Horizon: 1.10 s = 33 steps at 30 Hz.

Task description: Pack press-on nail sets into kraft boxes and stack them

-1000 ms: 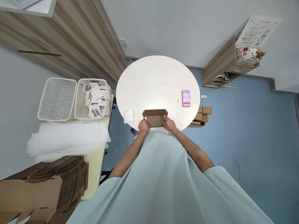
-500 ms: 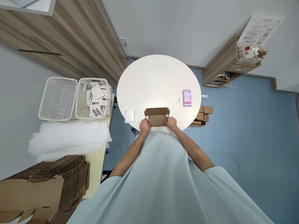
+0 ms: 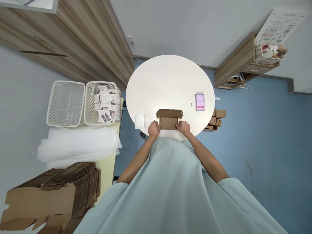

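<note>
A small brown cardboard box lies at the near edge of the round white table. Its lid stands raised on the far side, with a flap at each end, and I can see its bare inside. My left hand grips the box's left wall, the thumb on the near corner. On the opposite wall, my right hand is closed with its thumb against the side. A folded white foam pouch rests left of my left hand. Towards the table's right edge lies a pink and purple item, blurred out.
To the left, two white baskets hold clear plastic pieces and printed cards. White foam sheets and stacked flat cardboard boxes lie nearer. Folded brown boxes sit low beyond the table's right edge. A wooden cabinet stands back right.
The view has shifted slightly, so most things appear farther right. Both hands stay on the box's sides, and the box sits a little farther from my body with its lid leaning farther back.
</note>
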Each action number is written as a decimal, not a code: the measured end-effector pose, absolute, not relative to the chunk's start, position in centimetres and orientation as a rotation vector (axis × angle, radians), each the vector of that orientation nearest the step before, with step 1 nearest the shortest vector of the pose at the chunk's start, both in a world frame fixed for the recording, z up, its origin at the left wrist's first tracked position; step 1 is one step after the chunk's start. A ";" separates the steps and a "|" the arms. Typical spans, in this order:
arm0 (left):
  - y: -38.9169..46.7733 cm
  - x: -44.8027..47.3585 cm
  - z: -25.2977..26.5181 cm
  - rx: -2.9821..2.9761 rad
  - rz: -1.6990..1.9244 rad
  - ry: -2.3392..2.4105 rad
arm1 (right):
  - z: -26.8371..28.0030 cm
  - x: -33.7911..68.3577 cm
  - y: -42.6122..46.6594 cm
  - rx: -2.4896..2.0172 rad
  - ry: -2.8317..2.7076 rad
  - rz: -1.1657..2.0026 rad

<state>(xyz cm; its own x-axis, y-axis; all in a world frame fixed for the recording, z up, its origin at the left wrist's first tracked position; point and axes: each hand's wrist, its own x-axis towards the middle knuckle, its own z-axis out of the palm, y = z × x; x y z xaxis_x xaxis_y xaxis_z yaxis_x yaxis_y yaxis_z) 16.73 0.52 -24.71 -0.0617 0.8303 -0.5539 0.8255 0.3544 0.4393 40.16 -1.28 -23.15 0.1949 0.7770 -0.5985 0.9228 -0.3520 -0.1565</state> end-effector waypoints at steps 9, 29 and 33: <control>3.5 6.9 -25.2 1.199 0.043 2.391 | -21.0 41.6 -4.0 2.493 1.509 -1.033; -2.4 10.3 -22.8 1.438 0.357 2.065 | -18.4 42.4 -6.1 2.604 1.701 -1.284; -5.2 9.8 -21.4 1.439 0.413 1.960 | -18.0 41.3 -6.6 2.493 1.873 -1.476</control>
